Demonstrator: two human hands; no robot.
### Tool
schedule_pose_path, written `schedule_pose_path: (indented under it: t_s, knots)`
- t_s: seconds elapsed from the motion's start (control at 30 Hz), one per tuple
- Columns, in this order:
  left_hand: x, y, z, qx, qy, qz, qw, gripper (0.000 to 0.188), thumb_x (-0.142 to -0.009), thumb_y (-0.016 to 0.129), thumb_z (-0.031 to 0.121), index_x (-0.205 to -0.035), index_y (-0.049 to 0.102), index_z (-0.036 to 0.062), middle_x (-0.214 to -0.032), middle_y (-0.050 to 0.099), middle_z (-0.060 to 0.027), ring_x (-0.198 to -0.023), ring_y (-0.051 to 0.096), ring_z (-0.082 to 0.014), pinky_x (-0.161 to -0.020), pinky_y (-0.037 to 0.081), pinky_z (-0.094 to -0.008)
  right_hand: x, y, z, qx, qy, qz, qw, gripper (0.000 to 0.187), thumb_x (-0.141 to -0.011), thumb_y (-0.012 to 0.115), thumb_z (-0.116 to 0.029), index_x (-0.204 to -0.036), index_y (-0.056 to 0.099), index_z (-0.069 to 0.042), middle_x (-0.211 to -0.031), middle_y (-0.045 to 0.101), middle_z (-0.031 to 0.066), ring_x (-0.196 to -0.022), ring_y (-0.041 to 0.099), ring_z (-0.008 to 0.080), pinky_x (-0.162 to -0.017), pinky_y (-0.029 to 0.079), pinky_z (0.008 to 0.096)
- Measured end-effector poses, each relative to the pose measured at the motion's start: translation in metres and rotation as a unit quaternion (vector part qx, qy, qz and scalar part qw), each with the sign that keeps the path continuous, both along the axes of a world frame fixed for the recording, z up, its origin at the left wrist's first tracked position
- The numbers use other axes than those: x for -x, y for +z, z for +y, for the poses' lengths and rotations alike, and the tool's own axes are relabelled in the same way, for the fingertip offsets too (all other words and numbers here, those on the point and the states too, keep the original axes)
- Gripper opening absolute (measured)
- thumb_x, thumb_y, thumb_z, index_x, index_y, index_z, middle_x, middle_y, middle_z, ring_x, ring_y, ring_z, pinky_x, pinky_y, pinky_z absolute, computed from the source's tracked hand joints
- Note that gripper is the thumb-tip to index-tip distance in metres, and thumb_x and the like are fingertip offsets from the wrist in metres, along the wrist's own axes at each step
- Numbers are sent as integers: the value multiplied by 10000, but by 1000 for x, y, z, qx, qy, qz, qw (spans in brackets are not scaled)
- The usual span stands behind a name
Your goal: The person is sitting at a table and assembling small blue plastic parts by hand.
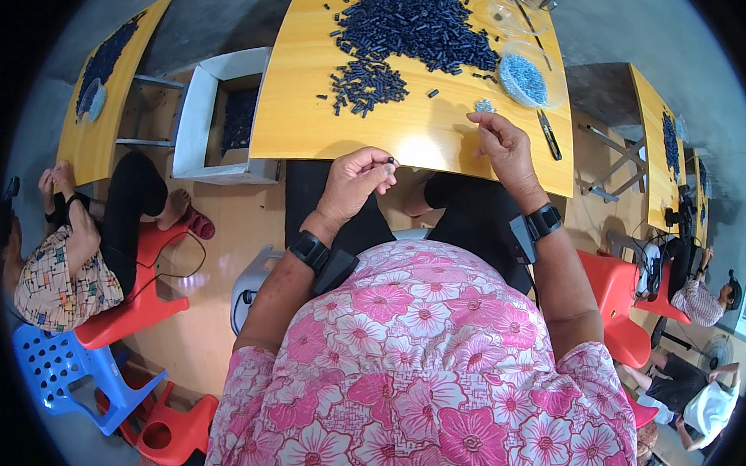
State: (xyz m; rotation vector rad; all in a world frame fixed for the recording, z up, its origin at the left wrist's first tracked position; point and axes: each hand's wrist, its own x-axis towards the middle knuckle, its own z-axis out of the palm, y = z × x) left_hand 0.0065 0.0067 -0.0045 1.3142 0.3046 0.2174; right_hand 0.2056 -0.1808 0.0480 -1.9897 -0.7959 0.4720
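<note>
My left hand (350,184) is closed in a pinch at the table's near edge, with a small black cylindrical piece (390,160) between thumb and fingertips. To its right, my right hand (512,158) hovers over the near edge, fingers bent and apart, with nothing visible in them. Just beyond its fingertips lies a little heap of small silvery-blue pieces (485,106). A large pile of black cylindrical pieces (413,25) covers the far part of the table, and a smaller heap of them (367,85) lies nearer, on the left.
On the right of the yellow table (311,132) stand a clear bowl (554,95) of silvery-blue pieces and black-handled snips (549,134). A white box (194,120) adjoins the table's left side. Other people sit at tables on both sides, with a red chair (613,303) close on the right.
</note>
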Motion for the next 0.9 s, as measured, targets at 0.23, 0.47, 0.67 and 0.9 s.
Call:
schedule_pose_path:
  t_s: [0.23,0.47,0.67,0.9]
  knots:
    - [-1,3,0,9,-6,3,1000,118,-916,568,79,-964,625,-13,-772,637,-46,-636,565,-64,-604,466,-197,26,3,35,-138,4,359,923,163,-944,519,-92,-1029,615,8,-729,542,3,-653,562,101,-703,514,242]
    - [-1,1,1,25,-6,-4,1000,137,-912,572,78,-984,625,-25,-799,642,-54,-649,576,-68,-611,480,-204,37,-15,52,-137,28,419,897,145,-883,572,-76,-1001,647,-37,-794,651,56,-679,605,117,-640,485,230]
    - [-1,0,3,28,-15,-2,999,141,-909,581,86,-979,633,-25,-805,646,-57,-662,584,-73,-609,484,-206,54,-7,61,-83,81,356,927,136,-871,578,-50,-963,674,-22,-754,630,25,-676,565,91,-677,461,211]
    - [-2,-2,5,21,-18,-19,999,116,-902,597,89,-941,632,-15,-802,646,-53,-677,587,-72,-604,485,-205,59,-5,66,-74,124,320,936,132,-886,562,-33,-953,673,-13,-800,634,25,-706,568,83,-699,474,218]
